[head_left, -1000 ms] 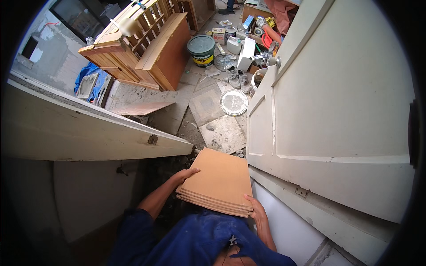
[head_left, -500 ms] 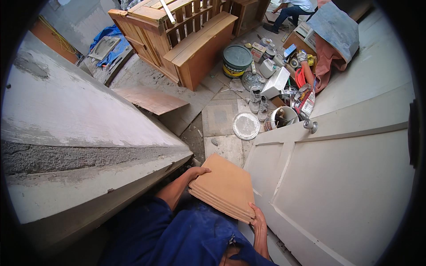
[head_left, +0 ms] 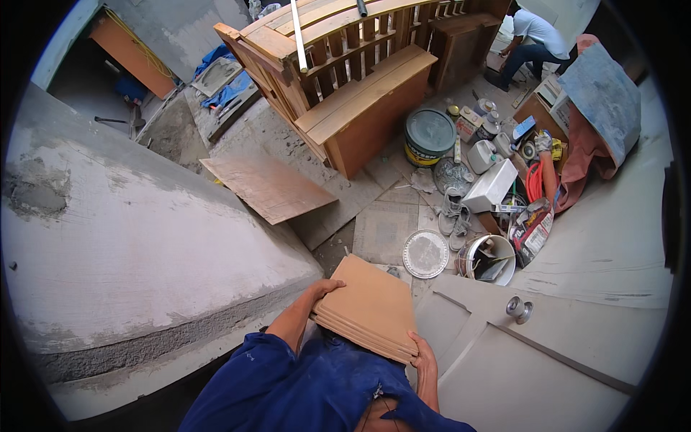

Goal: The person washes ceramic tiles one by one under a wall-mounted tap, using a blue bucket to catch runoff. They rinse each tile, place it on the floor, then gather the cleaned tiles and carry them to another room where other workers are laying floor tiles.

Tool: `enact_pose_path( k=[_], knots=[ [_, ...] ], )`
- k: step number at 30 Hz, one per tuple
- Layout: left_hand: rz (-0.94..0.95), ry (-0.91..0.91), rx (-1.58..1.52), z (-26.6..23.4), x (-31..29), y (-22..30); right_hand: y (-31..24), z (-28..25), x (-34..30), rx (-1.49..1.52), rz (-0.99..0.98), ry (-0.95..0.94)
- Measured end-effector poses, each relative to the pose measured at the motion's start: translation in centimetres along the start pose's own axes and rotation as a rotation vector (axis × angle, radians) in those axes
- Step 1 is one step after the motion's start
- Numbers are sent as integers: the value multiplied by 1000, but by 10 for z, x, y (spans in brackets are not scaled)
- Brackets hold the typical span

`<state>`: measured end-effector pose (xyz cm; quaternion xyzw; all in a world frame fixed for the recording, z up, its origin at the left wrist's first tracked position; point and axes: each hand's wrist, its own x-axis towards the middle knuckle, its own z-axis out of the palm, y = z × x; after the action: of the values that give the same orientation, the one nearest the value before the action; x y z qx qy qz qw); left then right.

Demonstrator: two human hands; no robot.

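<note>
1. Noted wall (head_left: 129,237) on left side: pale, patchy, with rough grey band along lower edge.
2. Noted door (head_left: 554,374) at lower right: pale, panelled.
3. Observed wooden frame (head_left: 381,115) at upper centre: slatted, with long brown panel along near side.
4. Sighted co-worker (head_left: 536,36) at far upper right: bent forward, in white top and dark trousers.
5. Observed blue shirt (head_left: 302,381) on wearer, at lower edge of view.
6. Found board (head_left: 270,189), thin and brown, between wall and wooden frame.
7. Located tiles (head_left: 374,299) at lower centre: orange-brown, stacked several deep, held above floor (head_left: 385,230), just in front of blue shirt. Unable to tell whether touching it.
8. Found tub (head_left: 430,131) upright near wooden frame, dark green lid on.
9. Found white box (head_left: 493,185) tilted among cluttered goods.
10. Found pail (head_left: 468,261) just beyond door: white, open, holding assorted items.
11. Found round plate-like cover (head_left: 425,253) flat on floor, left of pail.
12. Found grey shoes (head_left: 453,204) between cover and white box.
13. Recorded left hand (head_left: 325,286) at left edge of tiles: grip clasping stack, thumb on top.
14. Recorded right hand (head_left: 425,351) at near right corner: grip likewise clasping tiles.
15. Noted metal knob (head_left: 518,309) on door.
</note>
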<state>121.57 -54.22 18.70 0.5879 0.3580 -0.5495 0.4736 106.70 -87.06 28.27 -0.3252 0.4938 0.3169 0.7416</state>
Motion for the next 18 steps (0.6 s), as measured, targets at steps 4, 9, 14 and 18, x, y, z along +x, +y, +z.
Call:
enact_pose_path(
  k=[4, 9, 14, 18],
  knots=[
    [-118, -79, -163, -10, -8, 28, -43, 11, 18, -78, 37, -13],
    [29, -61, -282, -7, -8, 67, -110, 30, 41, -196, 64, -2],
    [-12, -92, -374, -34, -9, 111, -168, 86, 60, -307, 127, -5],
    [10, -124, -410, -64, 42, 116, -184, 126, 73, -339, 191, 82]
  ],
)
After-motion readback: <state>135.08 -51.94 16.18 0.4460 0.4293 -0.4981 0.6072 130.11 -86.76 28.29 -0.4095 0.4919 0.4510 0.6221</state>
